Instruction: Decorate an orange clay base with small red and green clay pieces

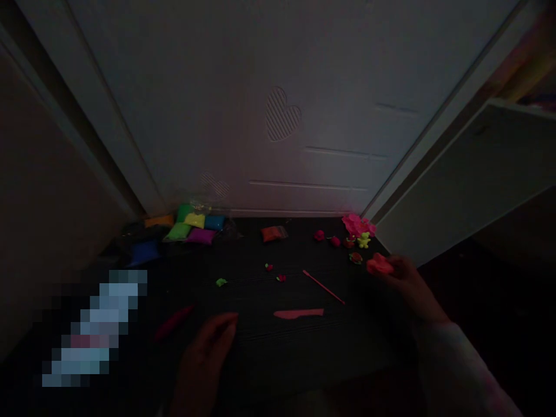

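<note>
In dim light, my right hand (408, 284) is closed on a coral-red lump of modelling clay (380, 264) at the table's right side. My left hand (206, 353) hovers at the lower left with thumb and fingers curled together at the tips; whatever they hold, if anything, is hidden. Between my hands lie a pink plastic clay knife (299, 313) and a thin pink stick tool (324, 286). Left of my left hand is a dark pink pointed tool (174, 322). Small red-and-green clay pieces (281, 278) and a light green clay bit (221, 282) rest mid-table.
Several bagged clay colours (200, 235) sit at the back left, and an orange packet (273, 233) at the back middle. Pink flowers (357, 225), a yellow bear figure (364, 240) and a small rose (355, 258) stand back right. A white panel (278, 168) rises behind.
</note>
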`<state>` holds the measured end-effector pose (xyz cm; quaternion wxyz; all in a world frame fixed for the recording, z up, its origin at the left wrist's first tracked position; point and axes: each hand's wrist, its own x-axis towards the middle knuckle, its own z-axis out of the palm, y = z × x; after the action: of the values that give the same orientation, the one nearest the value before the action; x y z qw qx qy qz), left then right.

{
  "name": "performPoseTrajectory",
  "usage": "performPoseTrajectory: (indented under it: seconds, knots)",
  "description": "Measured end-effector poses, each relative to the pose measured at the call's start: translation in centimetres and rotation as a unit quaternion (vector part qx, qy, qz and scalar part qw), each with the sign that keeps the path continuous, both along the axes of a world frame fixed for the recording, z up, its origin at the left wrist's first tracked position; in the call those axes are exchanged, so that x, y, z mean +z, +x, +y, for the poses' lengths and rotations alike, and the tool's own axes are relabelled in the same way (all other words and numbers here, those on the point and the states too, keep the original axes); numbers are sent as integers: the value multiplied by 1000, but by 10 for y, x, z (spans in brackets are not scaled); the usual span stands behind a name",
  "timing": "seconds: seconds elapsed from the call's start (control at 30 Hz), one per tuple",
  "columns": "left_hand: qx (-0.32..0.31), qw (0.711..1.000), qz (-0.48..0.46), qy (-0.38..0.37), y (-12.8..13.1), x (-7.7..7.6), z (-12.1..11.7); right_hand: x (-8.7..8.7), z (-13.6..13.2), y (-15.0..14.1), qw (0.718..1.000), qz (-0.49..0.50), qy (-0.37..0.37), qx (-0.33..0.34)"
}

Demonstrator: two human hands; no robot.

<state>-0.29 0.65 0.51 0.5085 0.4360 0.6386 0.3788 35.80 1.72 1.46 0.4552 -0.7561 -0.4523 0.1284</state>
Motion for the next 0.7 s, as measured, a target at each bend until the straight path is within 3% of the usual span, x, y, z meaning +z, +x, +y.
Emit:
performPoseTrajectory:
  seconds: [0.1,0.2,0.3,0.47,0.6,0.7]
  knots:
    - [-33,996,-77,-11,12,6,-4,10,-28,-74,991,71,-8,114]
    - [-118,969,-215,-27,24,16,-11,14,-47,-143,934,195,25,299]
    - [-159,949,-267,-47,28,26,-17,10,-55,-183,920,178,28,348]
    - [-187,950,-245,-44,18,28,-25,6,-64,-190,907,125,-16,401]
    - [-186,944,-264,-68,12,27,-30,16,-72,-183,883,224,-52,409]
    - [-196,940,-270,-78,12,32,-33,23,-75,-184,887,242,-64,389]
